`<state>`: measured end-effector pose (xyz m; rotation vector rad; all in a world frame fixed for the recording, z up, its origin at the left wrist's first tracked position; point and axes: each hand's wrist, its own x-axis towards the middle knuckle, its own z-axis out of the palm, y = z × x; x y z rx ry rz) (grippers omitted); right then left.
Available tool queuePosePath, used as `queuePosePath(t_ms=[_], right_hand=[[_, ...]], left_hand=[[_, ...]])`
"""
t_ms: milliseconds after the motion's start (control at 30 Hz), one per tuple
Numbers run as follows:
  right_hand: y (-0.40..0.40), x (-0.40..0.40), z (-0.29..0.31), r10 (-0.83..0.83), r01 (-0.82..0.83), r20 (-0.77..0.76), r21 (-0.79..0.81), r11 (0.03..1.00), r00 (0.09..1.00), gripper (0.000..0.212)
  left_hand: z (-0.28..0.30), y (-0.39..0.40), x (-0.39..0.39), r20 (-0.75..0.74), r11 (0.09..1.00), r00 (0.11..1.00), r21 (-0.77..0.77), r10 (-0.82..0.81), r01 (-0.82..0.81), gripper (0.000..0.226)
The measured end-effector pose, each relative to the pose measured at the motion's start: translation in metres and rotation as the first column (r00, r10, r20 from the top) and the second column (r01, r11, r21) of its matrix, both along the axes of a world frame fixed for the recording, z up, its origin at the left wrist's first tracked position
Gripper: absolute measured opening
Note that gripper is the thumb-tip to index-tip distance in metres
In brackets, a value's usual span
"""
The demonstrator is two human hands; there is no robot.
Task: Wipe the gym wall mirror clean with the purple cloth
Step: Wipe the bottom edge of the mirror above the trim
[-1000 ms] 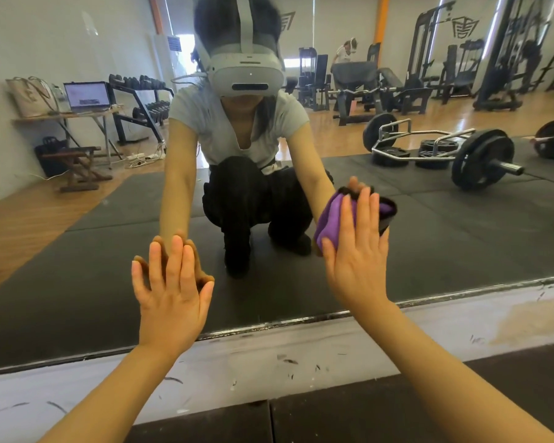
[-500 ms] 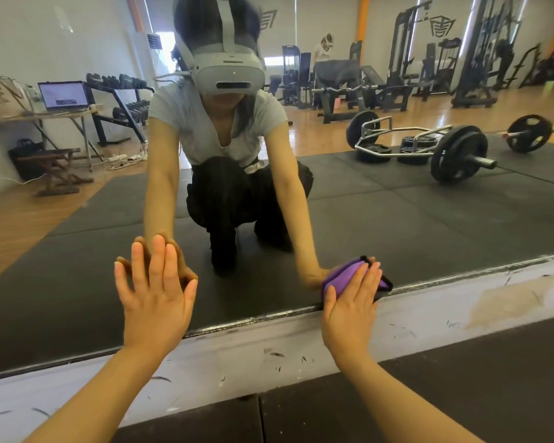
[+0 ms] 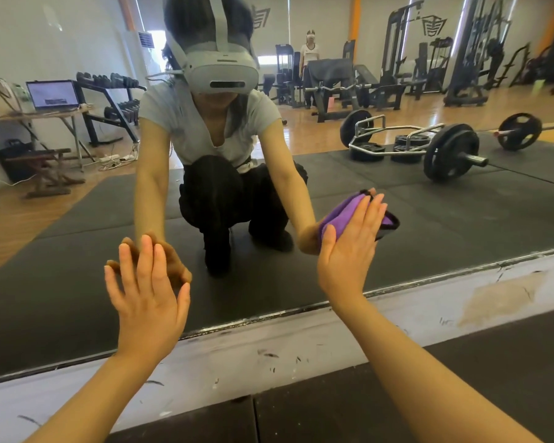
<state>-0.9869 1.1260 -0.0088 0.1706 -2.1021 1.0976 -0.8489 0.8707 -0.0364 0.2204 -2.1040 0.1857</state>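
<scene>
The wall mirror (image 3: 461,225) fills the upper part of the head view and reflects me crouching in front of it. My right hand (image 3: 349,251) presses the folded purple cloth (image 3: 343,215) flat against the glass with straight fingers, a little above the mirror's bottom edge. The cloth shows above and beside my fingers, with a dark trim at its right. My left hand (image 3: 147,292) lies flat on the glass at lower left, fingers spread, holding nothing.
A scuffed white wall strip (image 3: 237,353) runs below the mirror's bottom edge. Black rubber floor mats (image 3: 397,394) lie under my arms. The glass reflects a barbell, weight machines, a dumbbell rack, a laptop on a table and a standing person far back.
My right hand swept the cloth down to the mirror's bottom edge, then back up and to the right. My left hand stayed flat on the glass.
</scene>
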Motion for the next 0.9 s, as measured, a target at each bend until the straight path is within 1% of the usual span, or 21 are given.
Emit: queuePosePath(t_ms=[33,67,133,167,233,300,433,500,533,567,633,700,733,800,900], right_hand=[[0.005,0.0,-0.012,-0.002,0.002,0.02,0.004,1.0,1.0,0.072],[0.012,0.0,-0.026,-0.006,0.006,0.058,0.003,1.0,0.998,0.072],[0.025,0.001,-0.05,-0.017,0.016,0.139,0.006,1.0,0.99,0.073],[0.03,0.001,-0.057,-0.024,0.021,0.163,0.017,1.0,0.986,0.075],[0.036,0.001,-0.063,-0.025,0.017,0.195,0.041,0.999,0.981,0.076],[0.038,0.002,-0.06,-0.013,0.0,0.216,0.058,0.998,0.976,0.078],[0.042,-0.002,-0.039,0.036,-0.04,0.137,0.028,0.999,0.99,0.072],[0.047,-0.009,-0.02,0.039,-0.04,0.088,0.011,0.999,0.995,0.073],[0.049,-0.012,-0.011,0.042,-0.044,0.053,0.028,0.999,0.998,0.073],[0.051,-0.014,-0.003,0.049,-0.048,-0.002,0.069,0.996,0.999,0.072],[0.053,-0.018,0.005,0.078,-0.05,-0.135,0.199,0.979,0.988,0.069],[0.053,-0.023,0.005,0.1,-0.031,-0.214,0.306,0.952,0.972,0.065],[0.052,-0.026,0.003,0.095,-0.02,-0.225,0.315,0.949,0.97,0.066],[0.052,-0.03,-0.009,0.06,-0.01,-0.187,0.257,0.966,0.981,0.069],[0.056,-0.03,-0.051,-0.003,0.008,-0.035,0.145,0.989,0.999,0.073]], left_hand=[[0.001,0.005,0.001,-0.003,1.0,1.0,-0.006,-0.03,0.03,0.071],[0.003,0.012,0.0,0.005,0.996,0.997,-0.052,-0.077,0.077,0.066],[0.008,0.031,-0.005,0.076,0.955,0.979,-0.219,-0.188,0.2,0.059],[0.013,0.041,-0.011,0.13,0.924,0.966,-0.29,-0.222,0.251,0.059],[0.029,0.064,-0.027,0.215,0.871,0.946,-0.381,-0.242,0.309,0.067],[0.051,0.088,-0.044,0.244,0.827,0.937,-0.45,-0.249,0.337,0.069],[0.102,0.126,-0.083,0.219,0.74,0.938,-0.576,-0.27,0.347,0.064],[0.118,0.133,-0.099,0.232,0.708,0.942,-0.621,-0.243,0.336,0.064],[0.122,0.133,-0.105,0.241,0.693,0.945,-0.642,-0.222,0.327,0.064],[0.124,0.131,-0.109,0.243,0.677,0.949,-0.665,-0.203,0.315,0.064],[0.123,0.127,-0.114,0.219,0.648,0.956,-0.703,-0.195,0.293,0.065],[0.12,0.126,-0.115,0.189,0.633,0.959,-0.721,-0.211,0.282,0.064],[0.12,0.126,-0.116,0.177,0.628,0.96,-0.727,-0.218,0.277,0.064],[0.12,0.126,-0.117,0.16,0.62,0.962,-0.738,-0.223,0.267,0.064],[0.12,0.125,-0.118,0.159,0.619,0.963,-0.74,-0.219,0.263,0.064]])
